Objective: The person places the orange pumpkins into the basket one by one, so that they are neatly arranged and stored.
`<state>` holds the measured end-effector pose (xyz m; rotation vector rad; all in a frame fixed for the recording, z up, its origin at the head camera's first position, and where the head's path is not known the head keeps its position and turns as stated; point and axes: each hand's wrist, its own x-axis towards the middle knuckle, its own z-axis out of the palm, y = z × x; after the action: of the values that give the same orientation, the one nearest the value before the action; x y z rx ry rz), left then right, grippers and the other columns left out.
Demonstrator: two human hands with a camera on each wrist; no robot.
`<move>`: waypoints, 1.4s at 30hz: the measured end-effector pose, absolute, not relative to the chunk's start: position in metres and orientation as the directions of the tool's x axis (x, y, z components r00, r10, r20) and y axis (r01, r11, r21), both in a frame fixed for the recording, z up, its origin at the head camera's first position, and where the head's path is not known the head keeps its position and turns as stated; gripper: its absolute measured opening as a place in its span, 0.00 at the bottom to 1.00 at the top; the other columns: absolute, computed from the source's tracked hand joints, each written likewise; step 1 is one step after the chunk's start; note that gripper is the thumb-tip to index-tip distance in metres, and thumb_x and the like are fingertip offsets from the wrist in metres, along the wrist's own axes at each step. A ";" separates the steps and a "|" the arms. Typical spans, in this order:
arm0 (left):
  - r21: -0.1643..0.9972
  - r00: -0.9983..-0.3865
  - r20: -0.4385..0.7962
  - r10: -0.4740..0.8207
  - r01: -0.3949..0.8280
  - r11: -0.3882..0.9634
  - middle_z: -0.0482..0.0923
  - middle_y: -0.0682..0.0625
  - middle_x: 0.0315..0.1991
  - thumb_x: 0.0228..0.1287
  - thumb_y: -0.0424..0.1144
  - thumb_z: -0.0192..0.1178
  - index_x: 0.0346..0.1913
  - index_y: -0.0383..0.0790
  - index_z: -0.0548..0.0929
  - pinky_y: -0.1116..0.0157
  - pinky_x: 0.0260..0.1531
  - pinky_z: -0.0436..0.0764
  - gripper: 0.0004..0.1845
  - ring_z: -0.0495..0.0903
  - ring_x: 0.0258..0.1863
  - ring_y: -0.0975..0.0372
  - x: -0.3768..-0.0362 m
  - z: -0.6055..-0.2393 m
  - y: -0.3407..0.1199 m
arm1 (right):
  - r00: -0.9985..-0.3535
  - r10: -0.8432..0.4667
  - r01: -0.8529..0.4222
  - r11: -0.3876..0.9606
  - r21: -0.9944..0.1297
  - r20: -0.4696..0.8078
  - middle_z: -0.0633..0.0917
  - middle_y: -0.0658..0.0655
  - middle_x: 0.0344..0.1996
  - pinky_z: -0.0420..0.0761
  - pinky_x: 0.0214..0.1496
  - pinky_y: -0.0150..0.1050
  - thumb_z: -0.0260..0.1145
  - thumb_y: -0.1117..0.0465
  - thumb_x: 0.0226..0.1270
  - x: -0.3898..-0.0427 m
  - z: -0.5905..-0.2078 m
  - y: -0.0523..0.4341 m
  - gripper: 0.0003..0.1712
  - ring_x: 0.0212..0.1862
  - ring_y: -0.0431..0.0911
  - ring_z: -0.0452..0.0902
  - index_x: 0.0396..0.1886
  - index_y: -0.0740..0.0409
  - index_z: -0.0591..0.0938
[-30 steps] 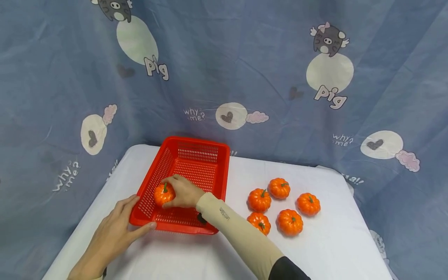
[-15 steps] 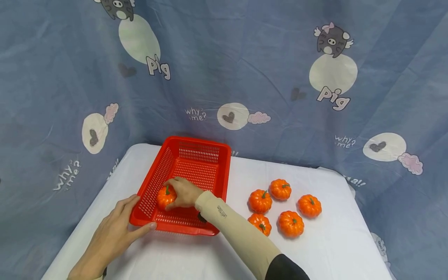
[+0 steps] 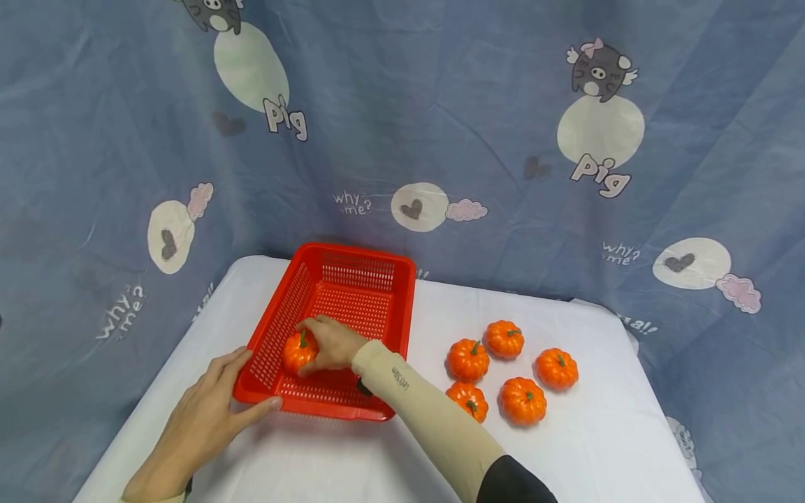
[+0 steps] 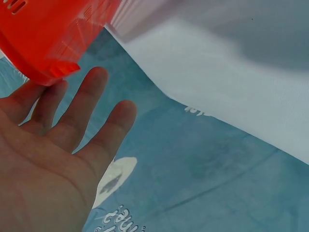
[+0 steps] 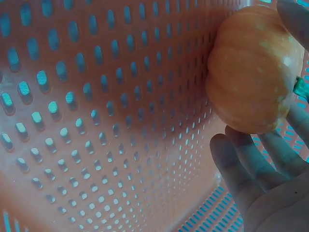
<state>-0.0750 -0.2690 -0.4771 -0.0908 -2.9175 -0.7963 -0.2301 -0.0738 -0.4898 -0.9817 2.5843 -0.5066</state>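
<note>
Inside a red plastic basket [image 3: 402,307], near its front left corner, my right hand [image 3: 336,346] grips a small orange pumpkin [image 3: 297,355] with a green stem. The right wrist view has the pumpkin [image 5: 253,72] between the thumb above and the fingers [image 5: 236,166] below, close to the slotted basket wall. My left hand [image 3: 204,416] lies against the outside of that same corner, fingers extended along the left side and thumb at the front rim. Seen from the left wrist, its fingertips touch the basket's red corner [image 4: 41,63], and the palm holds nothing.
Several more pumpkins lie loosely grouped on the white tablecloth [image 3: 604,433] right of the basket, among them a front one [image 3: 523,402] and a rightmost one [image 3: 556,369]. My right sleeve [image 3: 434,426] passes close to the group. A blue printed curtain [image 3: 490,140] hangs behind the table.
My right hand and the pumpkin have shifted slightly to the right inside the basket. My left hand has stayed at the corner, and the other pumpkins lie as before.
</note>
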 end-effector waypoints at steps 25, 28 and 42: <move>0.500 -0.997 0.076 0.007 0.044 0.865 0.62 0.34 0.71 0.53 0.76 0.63 0.75 0.34 0.63 0.31 0.52 0.71 0.59 0.71 0.60 0.35 -0.076 -0.475 -0.267 | -0.713 -0.691 -0.563 0.667 -0.488 -0.123 0.67 0.49 0.73 0.73 0.67 0.37 0.81 0.42 0.53 -0.230 -0.458 -0.054 0.50 0.71 0.43 0.66 0.74 0.40 0.68; 0.500 -0.997 0.079 0.010 0.048 0.865 0.62 0.35 0.71 0.53 0.75 0.64 0.75 0.34 0.63 0.31 0.52 0.71 0.58 0.72 0.60 0.35 -0.076 -0.475 -0.268 | -0.709 -0.698 -0.576 0.654 -0.491 -0.097 0.67 0.50 0.73 0.72 0.69 0.39 0.80 0.42 0.54 -0.224 -0.447 -0.045 0.50 0.72 0.45 0.65 0.75 0.40 0.67; 0.500 -0.998 0.060 0.000 0.030 0.866 0.62 0.34 0.71 0.50 0.78 0.62 0.74 0.33 0.64 0.29 0.53 0.70 0.61 0.70 0.62 0.36 -0.078 -0.477 -0.268 | -0.741 -0.670 -0.587 0.623 -0.517 0.035 0.69 0.50 0.71 0.78 0.64 0.47 0.79 0.41 0.55 -0.213 -0.418 0.010 0.50 0.69 0.45 0.67 0.75 0.40 0.67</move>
<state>-0.0781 -0.2677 -0.4766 -0.0233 -2.9781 -0.7989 -0.2126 0.0096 -0.4177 -1.0477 2.6822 -0.7670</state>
